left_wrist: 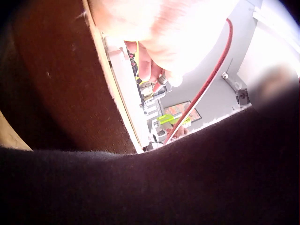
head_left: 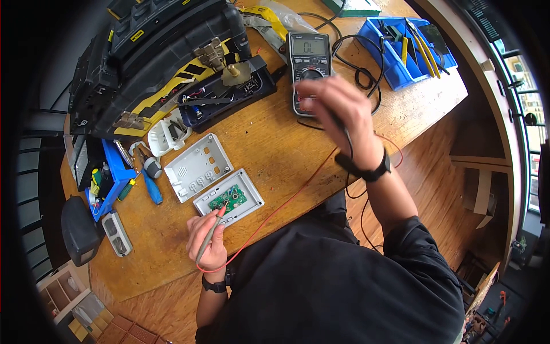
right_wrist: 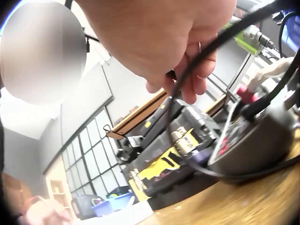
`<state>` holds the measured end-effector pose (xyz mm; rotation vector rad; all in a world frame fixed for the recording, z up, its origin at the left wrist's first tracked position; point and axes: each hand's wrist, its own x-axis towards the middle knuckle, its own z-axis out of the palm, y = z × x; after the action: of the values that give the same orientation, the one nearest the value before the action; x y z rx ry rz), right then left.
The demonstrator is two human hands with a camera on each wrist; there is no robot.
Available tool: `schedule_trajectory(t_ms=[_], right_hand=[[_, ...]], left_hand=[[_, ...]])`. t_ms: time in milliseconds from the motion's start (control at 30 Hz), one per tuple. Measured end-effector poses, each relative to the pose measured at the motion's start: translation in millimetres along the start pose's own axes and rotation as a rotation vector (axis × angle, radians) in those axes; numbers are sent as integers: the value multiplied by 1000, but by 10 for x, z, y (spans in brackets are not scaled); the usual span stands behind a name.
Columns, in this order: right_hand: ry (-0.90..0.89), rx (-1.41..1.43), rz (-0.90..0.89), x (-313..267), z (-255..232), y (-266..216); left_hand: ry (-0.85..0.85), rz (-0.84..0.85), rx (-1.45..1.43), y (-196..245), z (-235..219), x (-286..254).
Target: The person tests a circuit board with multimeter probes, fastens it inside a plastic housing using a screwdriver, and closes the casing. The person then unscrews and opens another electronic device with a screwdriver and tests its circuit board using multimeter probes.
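Case (head_left: 184,163) open, board (head_left: 238,196) exposed, meter (head_left: 310,48) at OL; left hand (head_left: 207,245) pinches red probe (head_left: 220,214), right (head_left: 356,121) apparently grips black probe (head_left: 340,122).

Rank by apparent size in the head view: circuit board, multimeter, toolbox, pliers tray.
1. Toolbox
2. Pliers tray
3. Multimeter, partly behind a hand
4. Circuit board

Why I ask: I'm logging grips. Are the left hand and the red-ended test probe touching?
Touching. The head view shows it: the left hand pinches the red-ended test probe between thumb and fingers, near its red end.
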<state>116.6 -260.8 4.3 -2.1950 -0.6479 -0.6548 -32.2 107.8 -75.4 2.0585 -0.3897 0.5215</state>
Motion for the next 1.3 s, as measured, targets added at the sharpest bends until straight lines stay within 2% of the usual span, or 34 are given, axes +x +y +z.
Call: schedule_trajectory(t_ms=[167,267,333,433,700,800,867,1300], right_hand=[[-185,365,-143,-380,376,-495],[-183,455,-69,-545,533,-709],[-103,519,-52,-601,574,-751],[-50,517,-102,-538,506,-752],[-72,466,-31,-596,452,-743],[-46,482,-115,-578,415,-799],[-32,474,-125,-581,420,-804],[-11,496,-153,-678,500,-780]], left_hand=[[56,132,-28,218,-48,260],[53,187,-38,327,-72,465],[21,219,-85,374,9,589],[-42,237,-77,462,110,722],[32,296,-122,526,177,763],[-11,269,-78,510,253,788],[-38,193,-79,516,254,771],[-69,191,1,534,213,711]])
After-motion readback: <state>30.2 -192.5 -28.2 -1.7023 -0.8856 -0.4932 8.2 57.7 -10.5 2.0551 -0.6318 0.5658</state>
